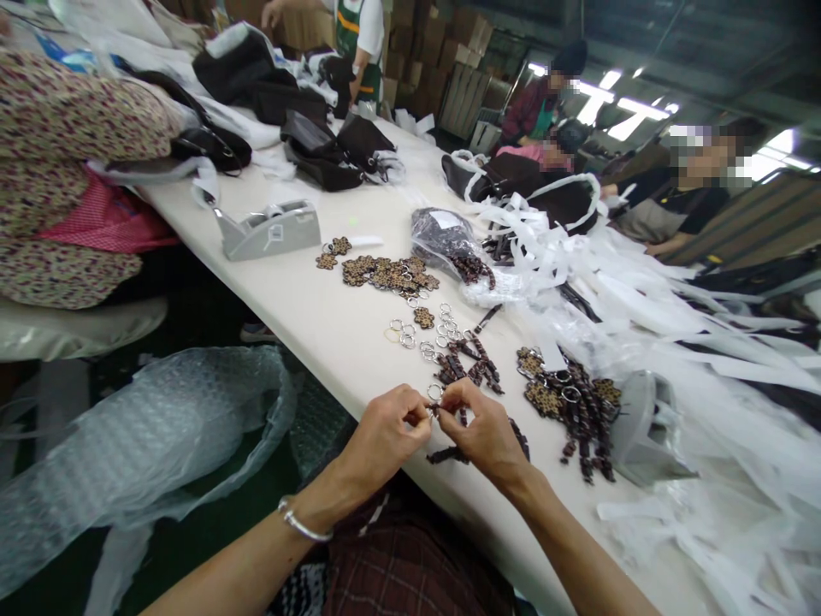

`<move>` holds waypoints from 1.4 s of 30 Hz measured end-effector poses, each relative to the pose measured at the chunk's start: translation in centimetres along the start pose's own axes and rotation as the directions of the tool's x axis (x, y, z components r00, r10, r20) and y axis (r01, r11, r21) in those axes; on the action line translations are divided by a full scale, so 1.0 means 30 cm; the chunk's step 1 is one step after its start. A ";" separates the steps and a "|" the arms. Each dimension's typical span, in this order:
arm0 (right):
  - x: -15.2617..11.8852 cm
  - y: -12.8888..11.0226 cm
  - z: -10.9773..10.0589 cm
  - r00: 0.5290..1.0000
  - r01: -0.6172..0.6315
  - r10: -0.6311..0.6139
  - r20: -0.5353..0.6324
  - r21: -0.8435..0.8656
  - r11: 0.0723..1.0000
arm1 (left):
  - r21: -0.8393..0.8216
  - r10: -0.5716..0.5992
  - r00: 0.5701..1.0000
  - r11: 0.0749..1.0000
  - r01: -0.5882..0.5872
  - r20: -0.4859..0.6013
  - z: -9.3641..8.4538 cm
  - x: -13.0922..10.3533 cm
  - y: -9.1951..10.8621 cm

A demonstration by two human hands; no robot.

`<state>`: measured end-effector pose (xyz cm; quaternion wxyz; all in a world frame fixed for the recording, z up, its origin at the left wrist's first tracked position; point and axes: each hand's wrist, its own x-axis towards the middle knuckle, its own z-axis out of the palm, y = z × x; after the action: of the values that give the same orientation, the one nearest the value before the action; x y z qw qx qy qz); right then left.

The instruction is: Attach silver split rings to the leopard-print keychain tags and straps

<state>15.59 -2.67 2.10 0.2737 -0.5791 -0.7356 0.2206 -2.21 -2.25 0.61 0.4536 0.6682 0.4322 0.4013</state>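
Note:
Near the table's front edge, my left hand and my right hand meet, both closed in a pinch. Between the fingertips is the end of a dark brown twisted strap. A silver ring shows just above them; whether it is joined to the strap I cannot tell. Part of a dark strap emerges below my right hand. Just beyond lie more brown straps and loose silver rings. Farther back is a pile of leopard-patterned flower-shaped tags.
A grey tape dispenser stands at the left edge, another at right beside finished-looking strap-and-tag bunches. White strips cover the right side. Black bags lie behind. Bubble wrap hangs at left. Several people work around the table.

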 end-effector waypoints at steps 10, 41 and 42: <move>-0.001 -0.007 -0.108 0.959 -0.078 0.028 0.283 0.169 0.983 | -0.407 -0.065 0.981 0.903 0.136 0.183 0.001 0.041 0.015; 0.069 0.390 0.043 0.993 -0.096 0.071 -0.097 -0.290 0.952 | 0.676 -0.003 0.924 0.680 0.283 -0.383 -0.385 0.478 -0.350; 0.067 0.384 0.047 0.994 -0.082 0.055 -0.097 -0.307 0.948 | 0.678 -0.010 0.910 0.663 0.316 -0.415 -0.426 0.526 -0.363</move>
<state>22.72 1.95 -6.06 0.2032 -0.6492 -0.7279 0.0864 -11.59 18.25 -4.10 0.0909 0.6609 0.6938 0.2714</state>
